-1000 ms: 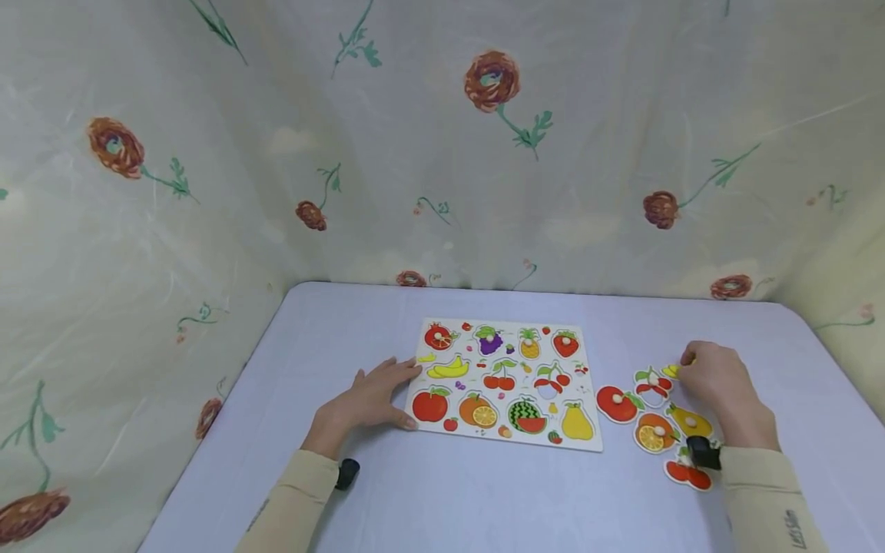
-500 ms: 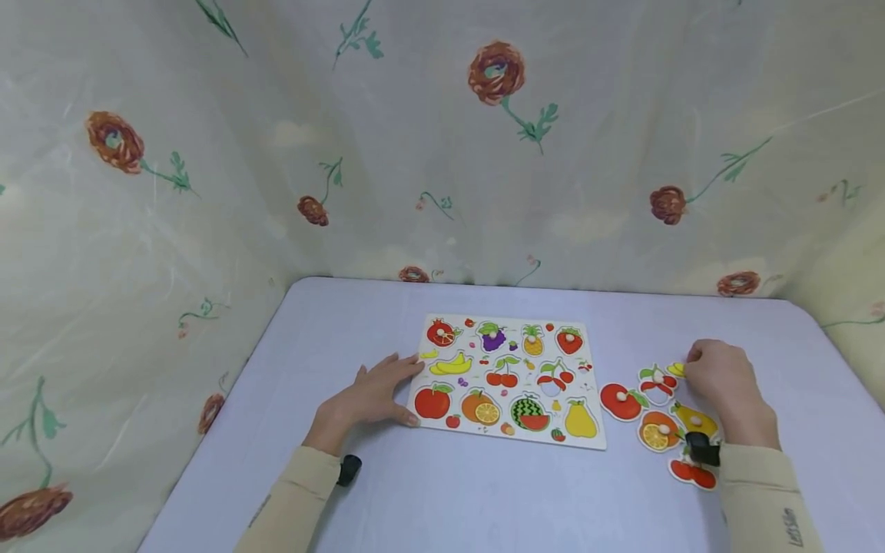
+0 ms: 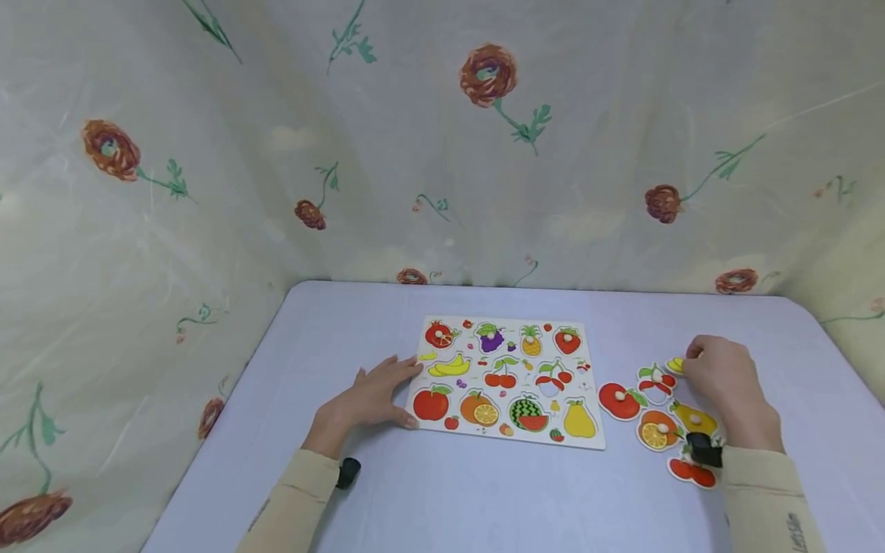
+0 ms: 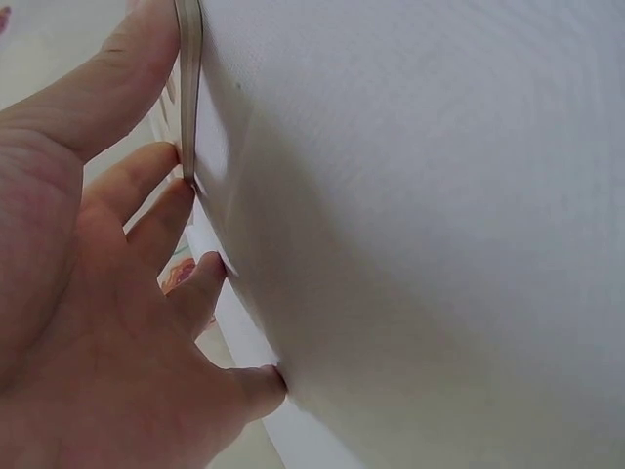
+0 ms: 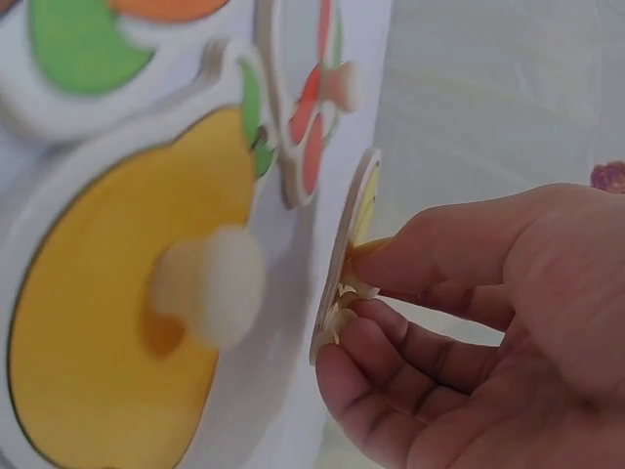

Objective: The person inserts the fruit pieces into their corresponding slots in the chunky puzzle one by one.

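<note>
A white fruit puzzle board (image 3: 470, 434) lies flat in the middle of the table. My left hand (image 3: 373, 393) lies at its left side with fingers spread, forefinger and thumb against the edge. The left wrist view has the thumb along the board's side (image 4: 190, 88) and the other fingertips down on the white cloth. Off to the right, my right hand (image 3: 722, 376) pinches the small knobs of a yellow banana puzzle piece (image 3: 675, 365). That piece (image 5: 361, 210) appears nearly edge-on in the right wrist view; my fingers and palm hide part of it.
Between board and right hand lie an apple piece (image 3: 615, 401), a red-and-white fruit piece (image 3: 652, 389), an orange piece (image 3: 653, 435), a pear piece (image 3: 684, 415) and a cherry piece (image 3: 691, 472). A floral curtain (image 3: 387, 153) hangs behind the table.
My right hand has shifted slightly away from me and to the right, still pinching the banana piece. The left hand stays at the board; the head view has drifted a little.
</note>
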